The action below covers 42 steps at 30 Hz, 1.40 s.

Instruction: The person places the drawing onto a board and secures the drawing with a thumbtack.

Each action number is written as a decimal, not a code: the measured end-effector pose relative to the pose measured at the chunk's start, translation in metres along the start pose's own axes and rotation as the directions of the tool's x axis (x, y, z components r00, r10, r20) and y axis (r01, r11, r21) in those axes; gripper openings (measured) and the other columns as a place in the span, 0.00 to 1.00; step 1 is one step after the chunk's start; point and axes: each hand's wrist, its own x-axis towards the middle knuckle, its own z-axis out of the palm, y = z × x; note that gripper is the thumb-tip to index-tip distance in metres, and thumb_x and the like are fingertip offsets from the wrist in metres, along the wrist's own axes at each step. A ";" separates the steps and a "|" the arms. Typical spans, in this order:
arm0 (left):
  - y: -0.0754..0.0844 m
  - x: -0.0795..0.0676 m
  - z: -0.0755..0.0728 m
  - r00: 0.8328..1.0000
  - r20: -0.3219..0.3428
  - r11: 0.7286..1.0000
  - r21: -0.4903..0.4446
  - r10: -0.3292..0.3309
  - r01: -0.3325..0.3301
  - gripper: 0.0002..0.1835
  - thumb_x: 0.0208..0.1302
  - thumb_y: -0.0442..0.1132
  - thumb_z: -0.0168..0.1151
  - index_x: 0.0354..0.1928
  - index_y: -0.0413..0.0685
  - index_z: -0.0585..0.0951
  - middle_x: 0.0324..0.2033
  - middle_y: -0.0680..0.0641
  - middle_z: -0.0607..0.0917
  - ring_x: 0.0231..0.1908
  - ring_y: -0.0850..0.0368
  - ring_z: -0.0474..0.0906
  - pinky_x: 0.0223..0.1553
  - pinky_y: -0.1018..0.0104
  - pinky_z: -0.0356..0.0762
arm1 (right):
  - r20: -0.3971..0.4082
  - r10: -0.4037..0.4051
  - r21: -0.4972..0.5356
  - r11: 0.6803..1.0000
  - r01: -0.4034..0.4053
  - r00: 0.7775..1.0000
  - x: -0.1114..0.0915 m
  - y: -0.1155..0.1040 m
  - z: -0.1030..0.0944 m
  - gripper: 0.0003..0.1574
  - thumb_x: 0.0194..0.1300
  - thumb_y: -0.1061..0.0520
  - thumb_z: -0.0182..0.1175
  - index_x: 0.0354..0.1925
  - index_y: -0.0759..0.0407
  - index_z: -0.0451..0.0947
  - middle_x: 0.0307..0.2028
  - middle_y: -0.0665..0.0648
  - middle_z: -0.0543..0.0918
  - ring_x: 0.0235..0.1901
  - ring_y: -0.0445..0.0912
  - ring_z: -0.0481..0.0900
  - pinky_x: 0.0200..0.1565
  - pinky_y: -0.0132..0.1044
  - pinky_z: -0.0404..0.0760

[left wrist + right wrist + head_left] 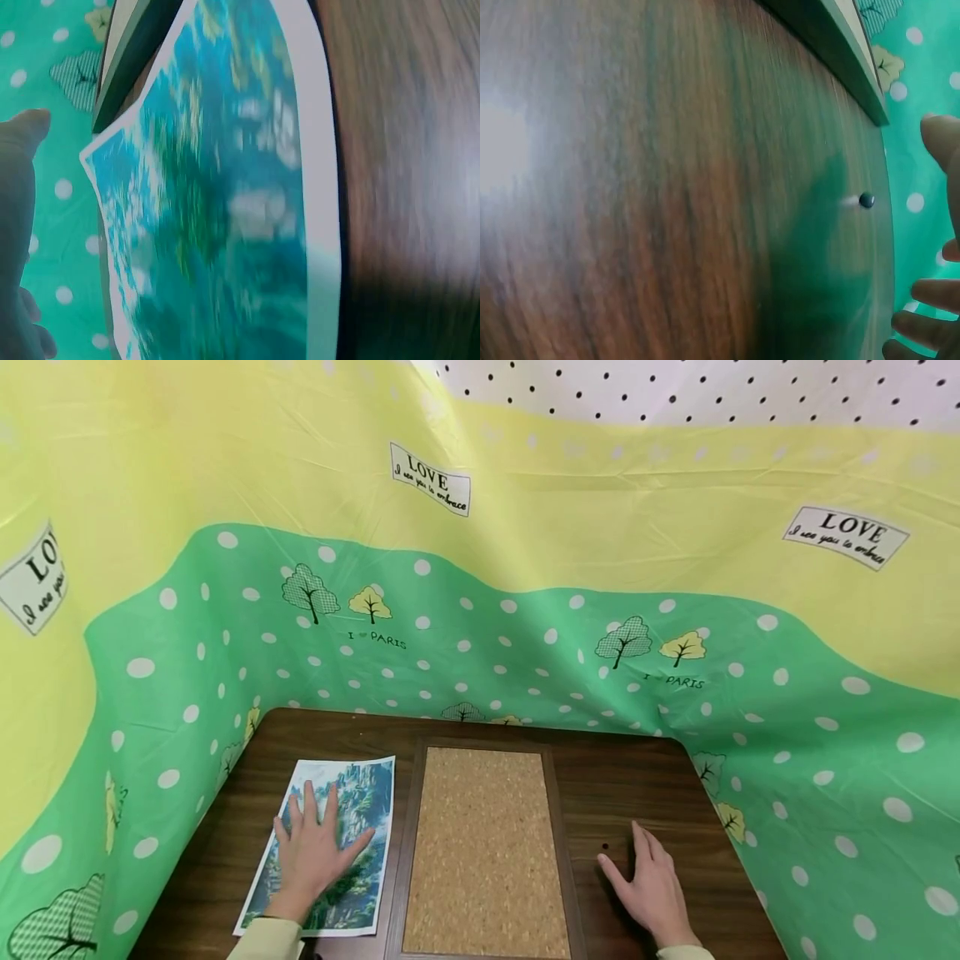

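Observation:
A printed landscape picture [367, 793] of blue-green cliffs, with a white border, lies on the left of the table. My left hand [311, 852] is over it with fingers spread; I cannot tell whether the palm touches the paper. Beside the picture lies a cork board [483, 852] in a dark wooden frame. To the board's right, my right hand [652, 885] is held with fingers extended and thumb apart, holding nothing. A small dark-headed pin [866, 200] is on the table near that thumb, also visible as a dark dot in the head view.
The dark wood-grain table [622, 768] has rounded far corners. A green and yellow curtain [525, 635] with white dots, trees and lettering encloses it at the back and both sides.

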 end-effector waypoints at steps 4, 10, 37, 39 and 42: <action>-0.013 0.000 -0.005 0.999 0.026 0.999 -0.005 -0.046 0.046 0.61 0.62 0.78 0.60 0.82 0.39 0.59 0.76 0.19 0.52 0.72 0.13 0.51 0.63 0.14 0.52 | 0.054 0.054 0.023 0.998 -0.055 0.997 0.001 0.007 -0.001 0.63 0.73 0.26 0.56 0.80 0.71 0.53 0.71 0.82 0.64 0.67 0.80 0.63 0.61 0.74 0.69; -0.030 0.000 -0.014 0.979 0.147 0.989 -0.021 -0.143 0.148 0.64 0.64 0.78 0.57 0.83 0.36 0.50 0.76 0.17 0.47 0.72 0.12 0.47 0.64 0.14 0.49 | 0.107 0.099 0.050 0.993 -0.105 0.989 0.004 0.012 -0.002 0.61 0.74 0.27 0.57 0.79 0.71 0.55 0.69 0.83 0.65 0.67 0.81 0.63 0.62 0.74 0.68; -0.061 0.004 -0.037 0.862 0.303 0.876 -0.139 -0.406 0.462 0.32 0.74 0.44 0.64 0.65 0.22 0.70 0.52 0.21 0.79 0.47 0.25 0.80 0.39 0.34 0.80 | -0.074 -0.047 0.124 0.991 0.056 0.996 0.011 0.017 0.008 0.30 0.65 0.51 0.75 0.59 0.66 0.82 0.47 0.65 0.85 0.46 0.59 0.84 0.49 0.60 0.81; -0.063 0.004 -0.038 0.858 0.307 0.868 -0.157 -0.411 0.472 0.28 0.75 0.43 0.64 0.62 0.24 0.73 0.48 0.23 0.81 0.41 0.29 0.82 0.34 0.38 0.80 | -0.082 -0.058 0.122 0.990 0.068 0.995 0.012 0.016 0.007 0.29 0.64 0.52 0.76 0.58 0.66 0.83 0.46 0.63 0.86 0.45 0.57 0.84 0.48 0.59 0.81; -0.066 0.003 -0.039 0.863 0.313 0.866 -0.185 -0.396 0.465 0.23 0.76 0.41 0.63 0.58 0.25 0.77 0.44 0.25 0.83 0.35 0.34 0.82 0.29 0.43 0.79 | -0.096 -0.080 0.116 0.989 0.091 0.992 0.014 0.015 0.006 0.26 0.64 0.53 0.77 0.55 0.65 0.84 0.44 0.60 0.86 0.42 0.55 0.84 0.46 0.56 0.81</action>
